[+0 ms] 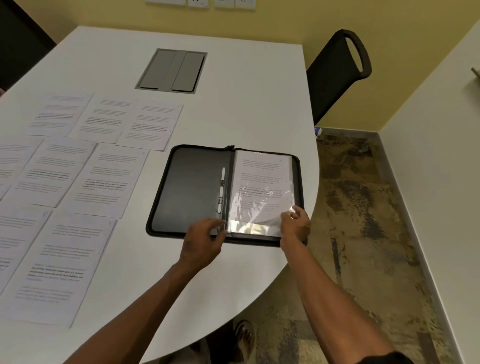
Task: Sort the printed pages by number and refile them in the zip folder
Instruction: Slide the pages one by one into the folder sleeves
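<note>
Open black zip folder (192,189), one blurry page (262,182) apparently sleeved inside.

— What's in the middle of the white table (259,85)?
— A grey cable hatch (171,70), set flush into the top, toward the upper centre of the frame.
— And past the table's far right edge?
— A black chair (335,75), upper right, against the yellow wall (285,20).
— Anything on that wall?
— White sockets (200,3) along the very top edge.
— The floor?
— Mottled brown carpet (363,233), lower right. A sandalled foot (244,337) shows at the bottom centre.
</note>
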The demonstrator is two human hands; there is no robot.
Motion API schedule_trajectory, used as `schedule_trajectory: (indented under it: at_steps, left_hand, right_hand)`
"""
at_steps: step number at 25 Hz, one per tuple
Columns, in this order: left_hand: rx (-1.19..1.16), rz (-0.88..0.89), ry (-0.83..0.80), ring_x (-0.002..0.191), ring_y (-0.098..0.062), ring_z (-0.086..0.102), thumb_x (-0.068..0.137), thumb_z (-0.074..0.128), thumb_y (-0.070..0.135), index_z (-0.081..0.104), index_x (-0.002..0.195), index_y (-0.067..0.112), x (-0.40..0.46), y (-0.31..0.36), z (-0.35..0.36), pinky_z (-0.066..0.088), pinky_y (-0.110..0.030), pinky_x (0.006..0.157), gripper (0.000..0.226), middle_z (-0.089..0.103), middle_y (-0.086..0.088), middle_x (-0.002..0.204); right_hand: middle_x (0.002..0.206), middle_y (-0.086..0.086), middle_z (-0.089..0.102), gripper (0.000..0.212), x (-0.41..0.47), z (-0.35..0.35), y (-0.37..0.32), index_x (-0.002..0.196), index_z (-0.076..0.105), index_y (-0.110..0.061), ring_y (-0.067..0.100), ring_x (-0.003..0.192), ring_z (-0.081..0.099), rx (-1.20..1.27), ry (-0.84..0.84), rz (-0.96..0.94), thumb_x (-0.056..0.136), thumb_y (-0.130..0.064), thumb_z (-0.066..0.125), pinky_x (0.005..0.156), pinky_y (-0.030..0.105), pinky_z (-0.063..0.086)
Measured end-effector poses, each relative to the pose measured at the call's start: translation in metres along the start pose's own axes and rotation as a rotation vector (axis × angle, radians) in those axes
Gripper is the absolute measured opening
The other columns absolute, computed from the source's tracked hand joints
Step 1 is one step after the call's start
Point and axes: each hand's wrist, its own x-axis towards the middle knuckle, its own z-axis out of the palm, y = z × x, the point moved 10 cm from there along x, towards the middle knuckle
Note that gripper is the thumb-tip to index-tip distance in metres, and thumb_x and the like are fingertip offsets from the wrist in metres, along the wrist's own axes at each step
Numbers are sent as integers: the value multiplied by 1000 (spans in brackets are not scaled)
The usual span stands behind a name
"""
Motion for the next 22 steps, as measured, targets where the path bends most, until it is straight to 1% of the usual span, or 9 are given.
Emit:
schedule_trajectory:
  at_steps: [3, 6, 8, 10, 12, 15, 17, 20, 22]
  left_hand:
    - [-183, -212, 27, 92, -4, 66, 89, 72, 32, 72, 113, 17, 24, -4, -1, 53, -23, 81, 29, 71, 7, 103]
    - [-260, -299, -10, 91, -3, 64, 94, 64, 42, 69, 118, 20, 49, -7, -6, 50, -15, 74, 33, 70, 7, 104]
    - [-370, -358, -62, 92, -10, 67, 93, 57, 53, 70, 113, 21, 63, -18, -10, 52, -17, 72, 40, 72, 4, 102]
    - [-448, -433, -85, 87, -20, 70, 84, 54, 73, 70, 100, 14, 74, -42, -18, 60, -33, 76, 63, 73, -6, 91]
    - [-478, -493, -65, 83, -29, 70, 73, 59, 81, 65, 90, 5, 81, -70, -35, 59, -42, 77, 78, 70, -15, 84]
    - [-488, -595, -27, 80, -32, 70, 84, 68, 57, 63, 80, 7, 82, -114, -61, 60, -44, 74, 50, 67, -17, 79]
    - [-432, -665, -1, 81, -27, 71, 93, 66, 32, 68, 86, 10, 76, -144, -75, 61, -35, 72, 23, 70, -9, 81]
    - [-321, -720, 16, 86, -24, 68, 90, 71, 27, 70, 92, 9, 68, -189, -90, 55, -30, 74, 18, 70, -6, 90]
    - [-313, -742, -9, 91, -23, 66, 87, 75, 26, 72, 97, 12, 64, -212, -92, 56, -32, 81, 17, 71, -3, 95]
  right_hand:
    - [91, -12, 67, 30, -54, 30, -55, 117, 69, -20, 8, 85, 66, -32, -29, -324, 89, -8, 70, 82, 26, 57]
    - [92, -14, 71, 26, -116, 77, -90, 110, 71, -24, 3, 86, 67, -119, -90, -609, 88, -11, 72, 77, 15, 52]
    - [95, -15, 72, 26, -146, 111, -92, 113, 70, -26, -3, 87, 66, -134, -180, -665, 89, -15, 73, 77, 8, 49]
    - [96, -17, 68, 33, -168, 140, -89, 122, 67, -25, -10, 82, 63, -120, -267, -633, 91, -16, 72, 74, 2, 47]
    - [97, -16, 67, 43, -182, 166, -82, 131, 62, -24, -8, 81, 63, -128, -341, -570, 90, -14, 72, 73, 2, 49]
    - [106, -10, 73, 42, -194, 201, -67, 130, 63, -23, 2, 94, 70, -74, -483, -508, 90, -16, 74, 84, 16, 57]
    - [114, -9, 72, 37, -197, 211, -53, 125, 66, -23, 3, 105, 67, -122, -487, -510, 90, -21, 74, 94, 27, 57]
    - [139, -1, 59, 43, -190, 225, -17, 134, 59, -21, 14, 132, 51, -485, -467, -489, 93, -32, 68, 112, 28, 40]
    - [160, 9, 34, 60, -187, 238, 18, 149, 42, -19, 27, 149, 26, -861, -552, -483, 98, -44, 57, 120, 37, 25]
